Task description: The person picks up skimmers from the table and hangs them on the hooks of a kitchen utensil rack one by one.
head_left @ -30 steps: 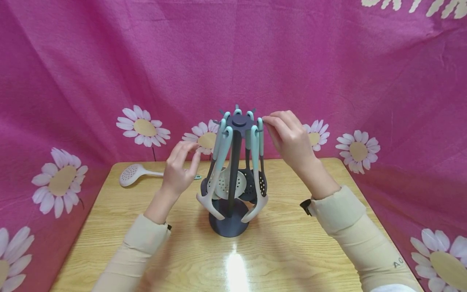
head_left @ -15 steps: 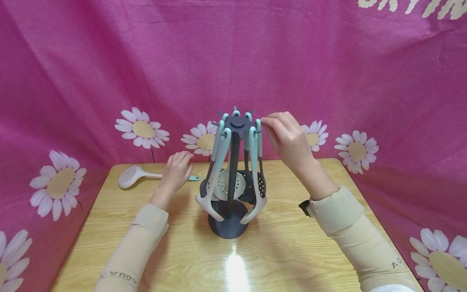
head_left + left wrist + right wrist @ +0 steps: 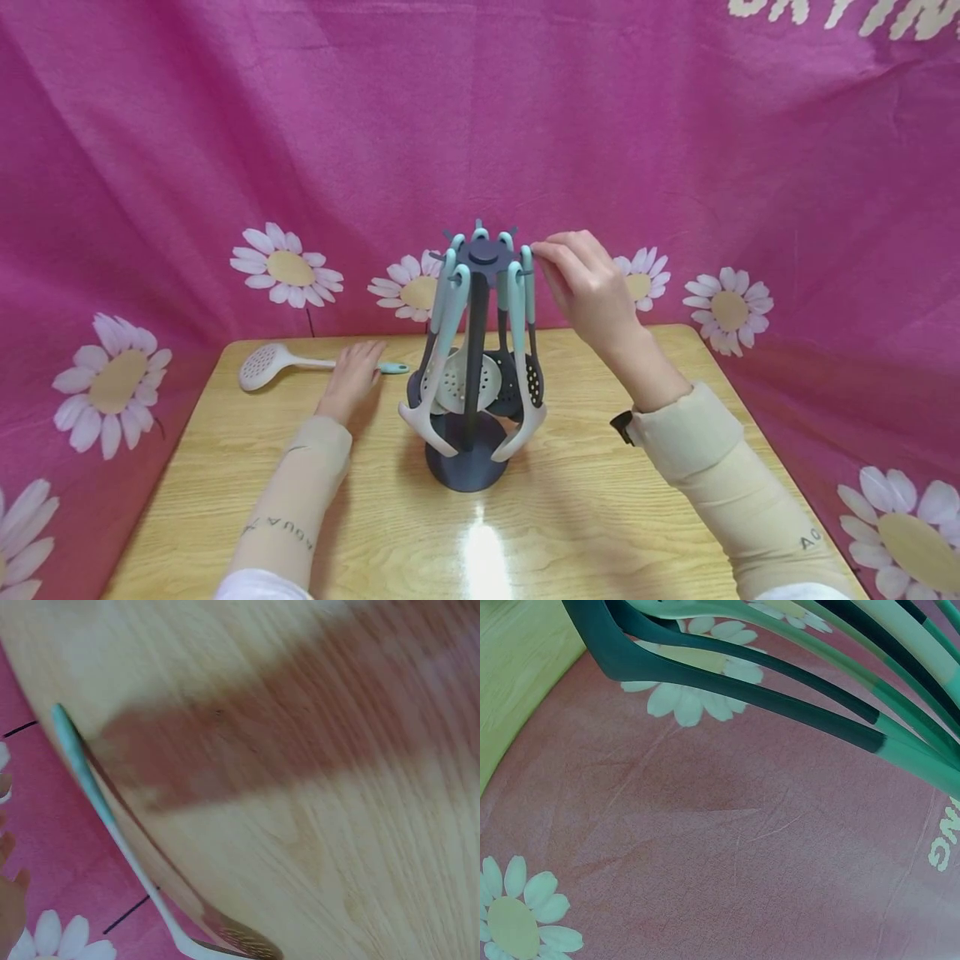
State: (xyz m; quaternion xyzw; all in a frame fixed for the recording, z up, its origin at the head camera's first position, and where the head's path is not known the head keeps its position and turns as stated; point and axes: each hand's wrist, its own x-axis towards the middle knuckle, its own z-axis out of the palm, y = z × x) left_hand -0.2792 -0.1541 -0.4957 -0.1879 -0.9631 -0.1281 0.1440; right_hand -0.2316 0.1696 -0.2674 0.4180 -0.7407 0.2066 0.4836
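A white skimmer (image 3: 264, 367) with a mint handle end (image 3: 80, 763) lies on the table at the back left. Over its handle hovers my left hand (image 3: 352, 379), fingers relaxed; the left wrist view has them at its left edge, apart from the handle. My right hand (image 3: 596, 287) pinches at the right-hand hook of the dark utensil rack (image 3: 486, 260), by the top of a hanging utensil with a mint handle (image 3: 527, 283); the exact contact is too small to tell. The right wrist view does not show that hand's fingers.
Several utensils with mint handles hang round the rack, among them a pale skimmer (image 3: 457, 382) and a dark slotted one (image 3: 508, 387). The rack's round base (image 3: 467, 468) stands mid-table (image 3: 600, 500). A pink flowered cloth (image 3: 480, 108) rises behind and beside the table.
My left hand has come down and slightly left, from beside the rack to above the skimmer's handle. The right hand stays at the rack's hook.
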